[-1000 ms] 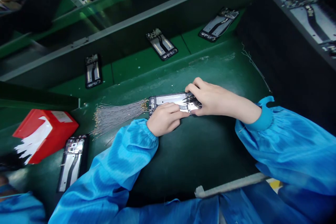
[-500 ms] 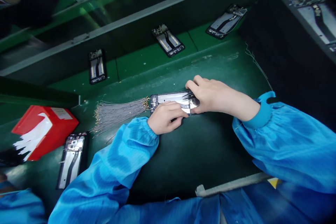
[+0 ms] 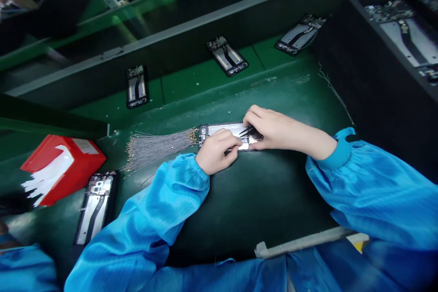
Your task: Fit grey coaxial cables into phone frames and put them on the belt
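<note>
opened smartphone: flat on green workbench, beneath both hands | likely light, stiff, fragile inside; hold by edges | left hand: thumb and finger pinched together, contents indiscernible | right hand: curled round tweezers | gold-tipped cables: by phone's left end

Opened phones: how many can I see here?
7: one phone under the left hand and right hand, three on the back ledge, one beside the red box, two in the black box, one cut off by the picture's edge. More may be hidden there.
</note>
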A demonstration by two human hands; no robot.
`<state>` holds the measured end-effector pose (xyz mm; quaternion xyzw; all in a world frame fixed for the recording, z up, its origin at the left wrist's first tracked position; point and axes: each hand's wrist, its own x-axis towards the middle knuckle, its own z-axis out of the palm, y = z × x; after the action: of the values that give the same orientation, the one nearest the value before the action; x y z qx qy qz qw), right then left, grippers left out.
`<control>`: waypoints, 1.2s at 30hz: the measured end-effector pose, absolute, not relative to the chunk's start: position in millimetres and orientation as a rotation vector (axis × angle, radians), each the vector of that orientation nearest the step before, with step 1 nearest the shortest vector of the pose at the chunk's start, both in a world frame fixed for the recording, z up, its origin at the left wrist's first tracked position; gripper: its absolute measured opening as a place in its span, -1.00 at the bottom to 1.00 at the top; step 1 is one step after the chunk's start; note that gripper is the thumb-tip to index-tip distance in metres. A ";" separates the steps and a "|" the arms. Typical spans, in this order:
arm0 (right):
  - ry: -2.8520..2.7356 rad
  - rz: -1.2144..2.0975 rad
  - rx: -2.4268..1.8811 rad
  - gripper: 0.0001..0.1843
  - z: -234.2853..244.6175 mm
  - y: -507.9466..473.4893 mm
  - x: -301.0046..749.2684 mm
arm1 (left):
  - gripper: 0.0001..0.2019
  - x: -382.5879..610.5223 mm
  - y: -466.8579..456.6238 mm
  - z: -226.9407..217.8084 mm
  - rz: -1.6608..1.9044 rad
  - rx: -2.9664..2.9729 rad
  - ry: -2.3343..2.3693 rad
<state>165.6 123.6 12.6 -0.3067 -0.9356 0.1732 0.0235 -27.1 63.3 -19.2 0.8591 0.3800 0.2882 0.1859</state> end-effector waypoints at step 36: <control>-2.416 0.525 -1.321 -0.74 17.0 147.5 170.1 | -0.30 -24.1 87.2 1.9 0.221 2.613 1.375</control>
<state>170.1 147.5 17.0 -0.4646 -0.8495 0.1847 0.1685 -24.1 87.2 1.9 0.8788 0.4625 0.0745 0.0903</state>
